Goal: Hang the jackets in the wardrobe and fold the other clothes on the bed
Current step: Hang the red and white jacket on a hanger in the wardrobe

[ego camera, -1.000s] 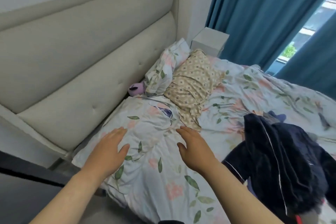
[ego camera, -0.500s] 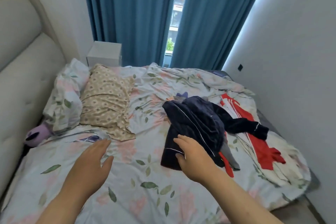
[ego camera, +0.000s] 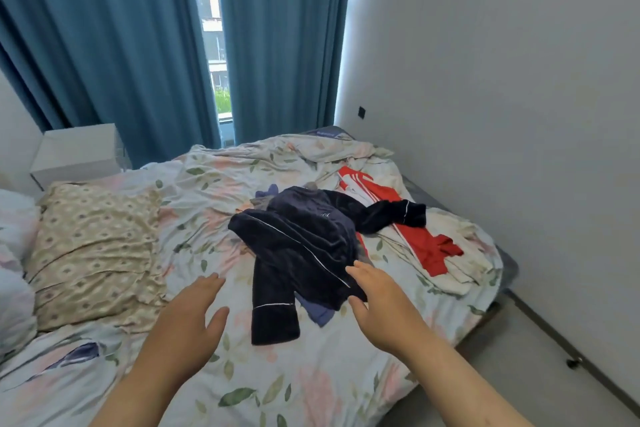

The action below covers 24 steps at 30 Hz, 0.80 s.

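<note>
Hands out over bed, nothing grabbed

Nearest: left hand flat, fingers spread, holding nothing; right hand also spread, fingertips at near edge of navy jacket, no grip, can't tell if touching. Jacket crumpled mid-bed atop a blue-purple item, red & white garment just behind on the right. Beige pillow off to the left, white nightstand + teal curtains at the back.
</note>
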Each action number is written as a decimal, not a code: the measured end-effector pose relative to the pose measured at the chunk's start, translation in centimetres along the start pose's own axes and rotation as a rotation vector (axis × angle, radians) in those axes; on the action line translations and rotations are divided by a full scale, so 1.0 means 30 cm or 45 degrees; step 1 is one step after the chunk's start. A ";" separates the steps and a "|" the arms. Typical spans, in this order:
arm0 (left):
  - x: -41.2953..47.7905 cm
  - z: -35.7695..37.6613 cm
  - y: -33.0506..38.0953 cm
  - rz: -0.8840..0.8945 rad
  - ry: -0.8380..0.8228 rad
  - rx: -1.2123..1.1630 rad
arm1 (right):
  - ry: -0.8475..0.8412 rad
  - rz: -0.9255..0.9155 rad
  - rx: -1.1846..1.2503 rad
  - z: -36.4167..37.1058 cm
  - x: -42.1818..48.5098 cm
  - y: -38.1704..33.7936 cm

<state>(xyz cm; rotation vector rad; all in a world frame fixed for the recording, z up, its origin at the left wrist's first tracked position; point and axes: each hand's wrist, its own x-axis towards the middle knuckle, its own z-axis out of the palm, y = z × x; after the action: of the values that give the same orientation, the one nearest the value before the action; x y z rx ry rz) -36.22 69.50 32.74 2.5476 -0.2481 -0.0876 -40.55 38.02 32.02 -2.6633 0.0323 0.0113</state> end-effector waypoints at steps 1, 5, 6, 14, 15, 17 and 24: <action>0.026 0.019 0.041 0.025 -0.013 0.010 | 0.002 0.027 0.012 -0.025 0.002 0.044; 0.116 0.093 0.194 0.080 -0.030 0.049 | 0.050 0.119 0.043 -0.128 0.015 0.218; 0.137 0.115 0.231 0.090 -0.029 0.051 | 0.071 0.142 0.063 -0.150 0.022 0.263; 0.300 0.312 0.498 0.121 -0.070 0.122 | 0.045 0.193 0.126 -0.257 0.094 0.608; 0.318 0.336 0.531 0.132 -0.078 0.123 | 0.053 0.189 0.126 -0.272 0.100 0.644; 0.353 0.380 0.592 0.148 -0.081 0.121 | 0.063 0.186 0.124 -0.302 0.110 0.713; 0.503 0.487 0.798 0.288 -0.111 0.182 | 0.229 0.372 0.282 -0.413 0.091 0.929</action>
<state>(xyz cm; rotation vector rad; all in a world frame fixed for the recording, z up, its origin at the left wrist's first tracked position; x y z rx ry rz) -26.88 39.06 33.62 2.6403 -0.5933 -0.0974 -38.48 7.54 30.16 -2.4083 0.4536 -0.1296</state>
